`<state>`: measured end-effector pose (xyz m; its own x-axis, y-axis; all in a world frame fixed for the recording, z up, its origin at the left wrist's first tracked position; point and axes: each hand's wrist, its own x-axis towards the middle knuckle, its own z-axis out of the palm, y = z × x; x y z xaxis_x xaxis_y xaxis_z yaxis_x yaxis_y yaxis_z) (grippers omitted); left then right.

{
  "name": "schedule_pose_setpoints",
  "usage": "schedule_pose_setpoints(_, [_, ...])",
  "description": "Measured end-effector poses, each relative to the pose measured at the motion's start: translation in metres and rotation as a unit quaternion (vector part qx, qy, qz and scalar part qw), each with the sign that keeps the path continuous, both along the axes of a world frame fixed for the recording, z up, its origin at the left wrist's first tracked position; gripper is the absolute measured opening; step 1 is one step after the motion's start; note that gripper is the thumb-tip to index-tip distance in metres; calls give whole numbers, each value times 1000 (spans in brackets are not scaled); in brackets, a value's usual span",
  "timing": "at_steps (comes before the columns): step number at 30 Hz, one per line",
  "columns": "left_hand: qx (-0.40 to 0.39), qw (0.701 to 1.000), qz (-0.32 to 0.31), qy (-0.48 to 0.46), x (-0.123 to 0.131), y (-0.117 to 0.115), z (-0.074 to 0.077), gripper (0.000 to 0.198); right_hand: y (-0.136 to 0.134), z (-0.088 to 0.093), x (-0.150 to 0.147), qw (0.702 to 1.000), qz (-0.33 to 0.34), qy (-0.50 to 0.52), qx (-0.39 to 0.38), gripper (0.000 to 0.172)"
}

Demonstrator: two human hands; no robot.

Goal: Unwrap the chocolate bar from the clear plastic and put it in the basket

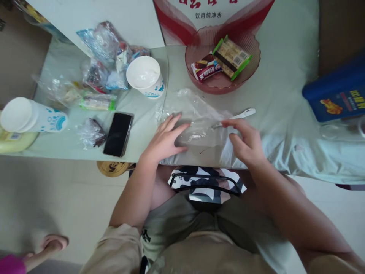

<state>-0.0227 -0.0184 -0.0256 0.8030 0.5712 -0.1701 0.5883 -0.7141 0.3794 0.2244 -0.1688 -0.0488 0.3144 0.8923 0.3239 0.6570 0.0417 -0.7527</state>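
My left hand [167,139] lies with fingers spread on the left part of a clear plastic bag [196,135], which is flat and crinkled on the table. To the right, my right hand [245,142] has its index finger stretched out and its thumb apart; the other fingers are curled and partly hidden. Its index fingertip is at a slim white-handled utensil [245,113] with a greyish tip, lying across the bag's right side. What kind of utensil this is, I cannot tell. Whether the finger presses on it or on the bag is unclear too.
A pink ribbed bowl [196,85] with packaged snacks stands behind the bag. A paper cup [145,76], a phone [118,134], wrapped food bags [104,49] and stacked cups [34,116] are on the left. On the right is a blue package [336,93]. Another person's foot [54,243] shows lower left.
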Motion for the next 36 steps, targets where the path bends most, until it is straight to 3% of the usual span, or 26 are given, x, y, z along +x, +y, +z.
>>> schedule_pose_setpoints(3, [26, 998, -5, -49, -4, 2, -8, 25, -7, -9, 16, 998, -63, 11, -10, 47])
schedule_pose_setpoints(9, [62, 987, -27, -144, 11, -5, -18, 23, -17, -19, 32, 996, -79, -27, 41, 30])
schedule_pose_setpoints(15, [82, 980, -127, -129, 39, -27, -6, 20, -11, -14, 46, 993, -100, -10, 65, 49])
schedule_pose_setpoints(18, [93, 978, -151, -105, 50, -35, -5, 22, -3, -16, 53, 997, -70, 6, 11, 40])
schedule_pose_setpoints(23, [152, 968, -148, -138, 64, -37, -14, 24, 2, -19, 47, 990, -15, -107, -92, 37])
schedule_pose_setpoints(25, [185, 957, -138, -176, 67, -35, -17, 22, -1, -17, 42, 984, -24, -157, -83, 38])
schedule_pose_setpoints(28, [207, 954, -84, -200, 68, -29, -19, 19, -8, -11, 39, 985, 6, -169, -35, 24])
schedule_pose_setpoints(31, [193, 961, -22, -195, 66, -24, -20, 19, -15, -7, 40, 986, 73, -150, -2, 37])
schedule_pose_setpoints(34, [189, 957, -18, -219, 64, -19, -21, 20, -19, -6, 40, 978, 120, -157, -68, 39])
schedule_pose_setpoints(36, [182, 953, -38, -238, 63, -18, -22, 21, -19, -6, 38, 971, 117, -166, -124, 38])
